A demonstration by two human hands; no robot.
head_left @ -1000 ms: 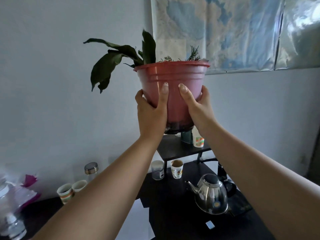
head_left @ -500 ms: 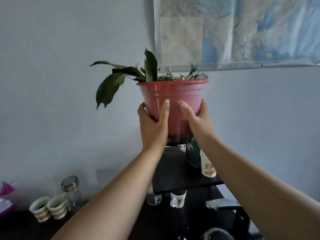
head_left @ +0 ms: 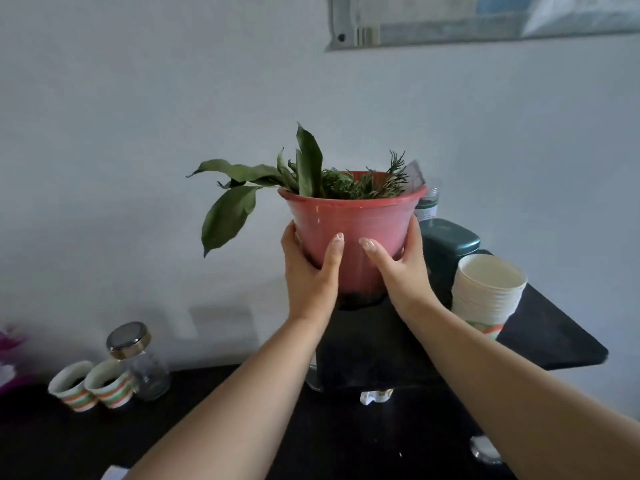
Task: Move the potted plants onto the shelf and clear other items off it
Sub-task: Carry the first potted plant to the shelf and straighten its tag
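Observation:
A pink plastic pot [head_left: 349,223] with drooping green leaves and a small feathery plant is held upright between both hands. My left hand [head_left: 310,273] grips its left side and my right hand [head_left: 401,268] grips its right side. The pot's dark base sits at the left rear part of the black shelf [head_left: 554,344]; I cannot tell whether it touches the board. On the shelf to the right stand a dark green box [head_left: 450,244] and a stack of white paper cups [head_left: 488,292]. A cup behind the pot is mostly hidden.
Below the shelf lies a dark table [head_left: 69,441]. On its left stand two striped paper cups [head_left: 91,386] and a glass jar with a metal lid [head_left: 138,362]. A pink object [head_left: 10,344] shows at the far left edge. A wall map [head_left: 485,19] hangs above.
The pot has come down from in front of the map to shelf level, and the view has tilted so the shelf's top and the stacked cups now show.

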